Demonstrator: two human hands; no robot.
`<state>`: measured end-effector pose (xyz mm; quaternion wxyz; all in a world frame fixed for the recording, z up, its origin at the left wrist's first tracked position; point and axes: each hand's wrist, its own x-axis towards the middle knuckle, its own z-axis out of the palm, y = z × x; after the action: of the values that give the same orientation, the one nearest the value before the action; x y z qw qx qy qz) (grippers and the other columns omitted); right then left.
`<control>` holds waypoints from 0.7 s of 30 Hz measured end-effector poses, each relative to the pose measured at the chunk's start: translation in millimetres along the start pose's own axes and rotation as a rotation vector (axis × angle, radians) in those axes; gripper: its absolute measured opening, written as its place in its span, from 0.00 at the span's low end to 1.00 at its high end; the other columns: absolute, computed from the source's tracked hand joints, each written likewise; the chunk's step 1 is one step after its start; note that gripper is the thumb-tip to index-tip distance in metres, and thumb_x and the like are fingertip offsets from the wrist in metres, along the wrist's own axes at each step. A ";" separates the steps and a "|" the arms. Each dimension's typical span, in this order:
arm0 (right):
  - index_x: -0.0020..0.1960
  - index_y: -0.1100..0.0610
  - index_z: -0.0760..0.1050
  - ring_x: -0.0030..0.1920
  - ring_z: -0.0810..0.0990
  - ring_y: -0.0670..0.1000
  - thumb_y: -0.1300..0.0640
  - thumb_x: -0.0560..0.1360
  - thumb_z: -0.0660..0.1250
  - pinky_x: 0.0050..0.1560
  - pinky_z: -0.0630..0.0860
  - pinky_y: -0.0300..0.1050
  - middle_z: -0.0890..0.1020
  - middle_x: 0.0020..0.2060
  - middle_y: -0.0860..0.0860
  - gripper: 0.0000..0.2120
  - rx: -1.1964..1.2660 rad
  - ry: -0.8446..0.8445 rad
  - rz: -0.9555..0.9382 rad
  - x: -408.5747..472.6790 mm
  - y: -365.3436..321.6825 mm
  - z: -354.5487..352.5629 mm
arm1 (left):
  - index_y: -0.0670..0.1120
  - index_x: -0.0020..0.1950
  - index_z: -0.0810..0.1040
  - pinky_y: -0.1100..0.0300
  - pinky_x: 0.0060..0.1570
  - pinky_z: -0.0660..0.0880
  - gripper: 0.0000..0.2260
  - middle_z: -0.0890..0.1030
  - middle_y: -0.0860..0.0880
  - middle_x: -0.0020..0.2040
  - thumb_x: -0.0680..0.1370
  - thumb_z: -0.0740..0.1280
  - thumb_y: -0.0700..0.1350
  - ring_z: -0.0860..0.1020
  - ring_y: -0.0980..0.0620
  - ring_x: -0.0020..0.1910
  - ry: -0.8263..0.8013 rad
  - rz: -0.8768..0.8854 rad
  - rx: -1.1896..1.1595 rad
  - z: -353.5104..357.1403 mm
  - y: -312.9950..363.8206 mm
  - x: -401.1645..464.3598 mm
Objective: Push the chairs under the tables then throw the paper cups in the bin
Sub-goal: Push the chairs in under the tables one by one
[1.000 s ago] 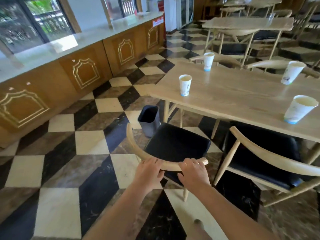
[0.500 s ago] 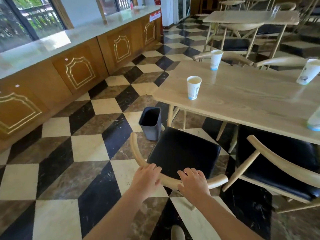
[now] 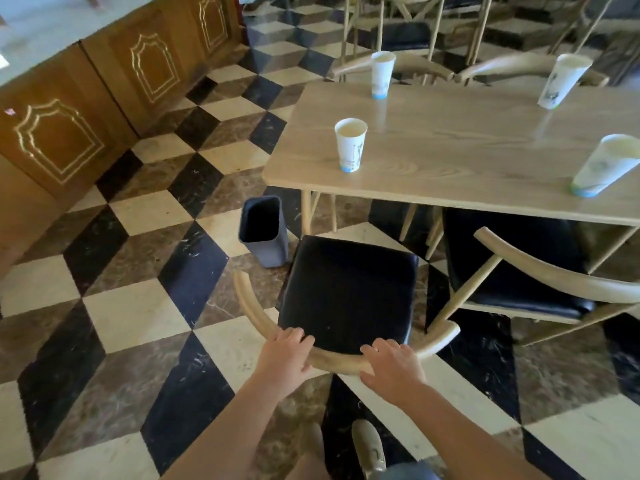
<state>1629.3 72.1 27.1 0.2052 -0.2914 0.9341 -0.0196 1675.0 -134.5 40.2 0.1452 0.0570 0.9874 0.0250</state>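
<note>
A wooden chair with a black seat (image 3: 348, 292) stands before the light wooden table (image 3: 467, 157), its seat front near the table's edge. My left hand (image 3: 285, 355) and my right hand (image 3: 393, 370) both grip its curved backrest. A second chair (image 3: 519, 268) on the right sits partly under the table. Several paper cups stand on the tabletop: one near the left edge (image 3: 350, 144), one at the far side (image 3: 382, 74), one far right (image 3: 562, 85), one near right (image 3: 604, 166). A grey bin (image 3: 264, 233) stands on the floor by the table's left leg.
A wooden counter with panelled doors (image 3: 104, 98) runs along the left wall. More tables and chairs (image 3: 415, 32) fill the background. The checkered tile floor (image 3: 138, 306) lies open to the left. My shoes (image 3: 369, 448) show at the bottom.
The chair has slid forward toward the table with both hands on its backrest. The view has come closer and tilted further down.
</note>
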 end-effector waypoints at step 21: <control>0.45 0.54 0.78 0.38 0.79 0.53 0.47 0.59 0.81 0.36 0.80 0.50 0.80 0.37 0.53 0.20 -0.018 0.060 0.246 18.3 -24.6 16.1 | 0.45 0.67 0.70 0.52 0.53 0.74 0.18 0.77 0.46 0.59 0.79 0.62 0.49 0.74 0.47 0.56 -0.175 0.439 0.030 11.1 -76.9 50.2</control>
<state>1635.1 43.0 9.3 0.1754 -0.1758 0.9687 0.0052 1622.4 -204.4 10.3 0.2203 0.2744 0.9353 0.0364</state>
